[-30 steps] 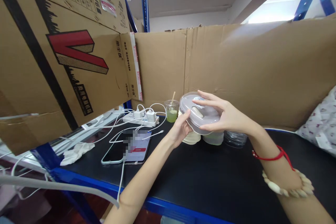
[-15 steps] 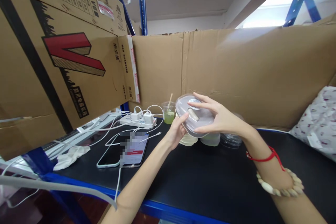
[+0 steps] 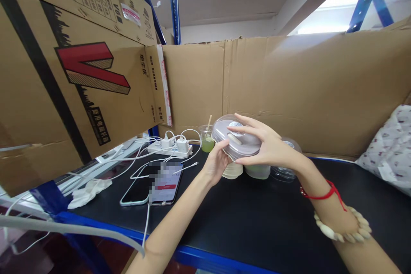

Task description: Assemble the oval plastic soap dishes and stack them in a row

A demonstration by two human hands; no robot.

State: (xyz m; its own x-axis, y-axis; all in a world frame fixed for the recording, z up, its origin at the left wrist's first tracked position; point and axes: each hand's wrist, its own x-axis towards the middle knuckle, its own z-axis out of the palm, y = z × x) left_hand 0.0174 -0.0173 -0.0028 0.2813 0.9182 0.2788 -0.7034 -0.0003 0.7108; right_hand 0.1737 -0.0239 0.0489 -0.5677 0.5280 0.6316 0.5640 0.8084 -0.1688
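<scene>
A round clear-lidded container (image 3: 245, 142) with a pale purple inside and a round label is held up above the black tabletop. My left hand (image 3: 217, 163) grips its near left edge, thumb on top and the other fingers partly hidden below. My right hand (image 3: 268, 143) spans the lid from the right, fingers over the far side and thumb at the near side. Behind and under it stand a pale cream container (image 3: 232, 172) and a greenish one (image 3: 257, 171), both partly covered. Clear empty-looking plastic pieces (image 3: 283, 174) lie to their right.
A cup of green drink (image 3: 207, 144) with a stirrer stands behind, beside a white power strip (image 3: 170, 147) with cables. Two phones (image 3: 135, 190) and a crumpled tissue (image 3: 89, 193) lie left. Cardboard (image 3: 308, 90) walls the back; a patterned cloth bag (image 3: 391, 150) sits right.
The held container has shifted slightly left and its lid is seen at a flatter angle. Both hands keep their hold on it.
</scene>
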